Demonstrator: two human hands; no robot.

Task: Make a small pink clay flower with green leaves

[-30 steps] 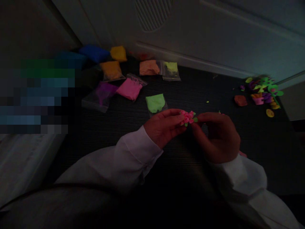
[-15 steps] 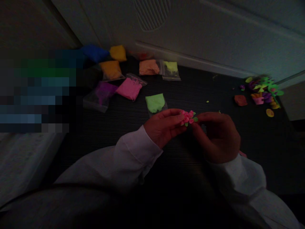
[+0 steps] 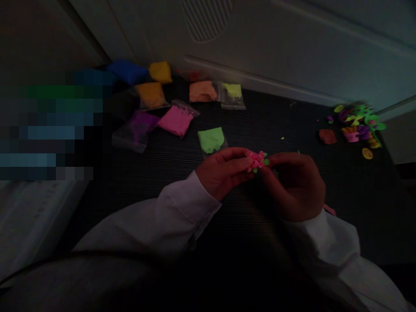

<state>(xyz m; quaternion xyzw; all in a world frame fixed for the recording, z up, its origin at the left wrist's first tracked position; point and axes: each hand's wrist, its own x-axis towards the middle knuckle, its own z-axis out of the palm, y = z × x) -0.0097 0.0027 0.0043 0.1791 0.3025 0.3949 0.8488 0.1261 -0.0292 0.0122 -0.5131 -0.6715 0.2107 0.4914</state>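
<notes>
A small cluster of pink clay roses [image 3: 256, 160] with green leaves is held up over the dark table. My left hand [image 3: 224, 171] pinches the cluster from the left between thumb and fingers. From the right, my right hand [image 3: 297, 184] closes thumb and forefinger on a green clay leaf [image 3: 266, 162] at the cluster's edge. Just beyond my left hand lies an open bag of light green clay [image 3: 212, 139], partly covered by that hand. The underside of the flower cluster is hidden.
Bags of pink [image 3: 177, 120], purple [image 3: 142, 123], orange [image 3: 151, 94], peach [image 3: 203, 91], yellow-green [image 3: 232, 90] and blue clay [image 3: 127, 71] lie at the back left. Coloured clay pieces [image 3: 362, 123] and a reddish-brown lump [image 3: 327, 136] lie at the right. A pale panel [image 3: 292, 52] rises behind the table [image 3: 253, 121].
Both hands keep their hold on the rose cluster. My right hand has shifted very slightly to the left; the things on the table lie as before.
</notes>
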